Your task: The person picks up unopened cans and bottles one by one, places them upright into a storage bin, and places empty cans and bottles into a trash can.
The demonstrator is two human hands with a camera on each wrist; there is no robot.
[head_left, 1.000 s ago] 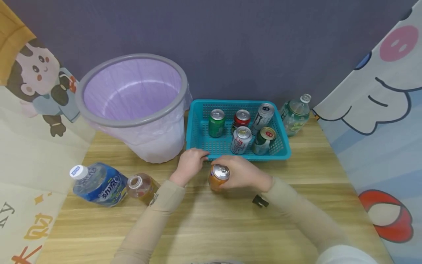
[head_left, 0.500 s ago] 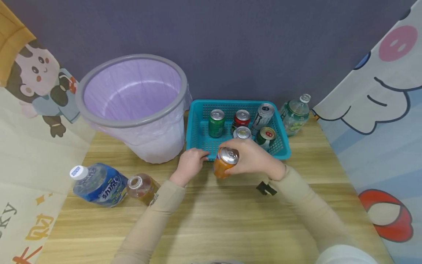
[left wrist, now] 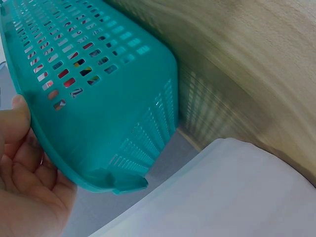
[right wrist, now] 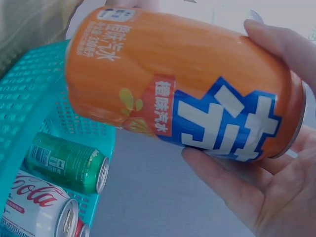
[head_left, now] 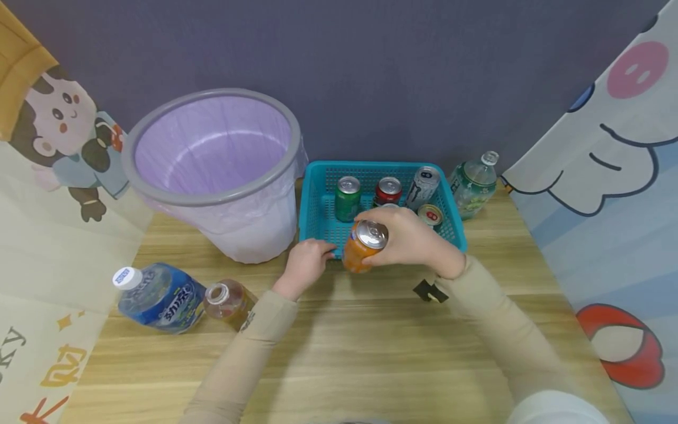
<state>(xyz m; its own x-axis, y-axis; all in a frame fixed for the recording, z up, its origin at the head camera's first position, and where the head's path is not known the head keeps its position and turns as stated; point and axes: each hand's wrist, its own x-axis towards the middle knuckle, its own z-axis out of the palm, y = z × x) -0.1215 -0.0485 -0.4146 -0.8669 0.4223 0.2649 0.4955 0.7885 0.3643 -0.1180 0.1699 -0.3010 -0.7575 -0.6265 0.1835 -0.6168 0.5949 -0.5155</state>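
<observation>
My right hand (head_left: 410, 238) grips an orange soda can (head_left: 357, 252) around its upper part, tilted, over the front rim of the turquoise basket (head_left: 455, 232). In the right wrist view the orange can (right wrist: 138, 59) shows its blue and white lettering. My left hand (head_left: 307, 262) holds the basket's front rim near its left corner; the left wrist view has the thumb on the rim and the fingers curled. Inside the basket stand a green can (head_left: 347, 203), a red-topped can (head_left: 388, 189), a silver-grey can (head_left: 424, 185) and a gold-topped can (head_left: 430, 215). My right hand mostly hides a white cola can (right wrist: 37, 207).
A tall bin (head_left: 249, 229) with a purple-white liner stands left of the basket. A blue-labelled bottle (head_left: 164, 300) and an uncapped amber bottle (head_left: 230, 303) are at front left. A green-labelled bottle (head_left: 474, 185) stands behind the basket's right side. A wall rises behind.
My right hand has lifted the orange can off the table and carried it forward and slightly right to the basket's front rim. The left hand stays on the rim.
</observation>
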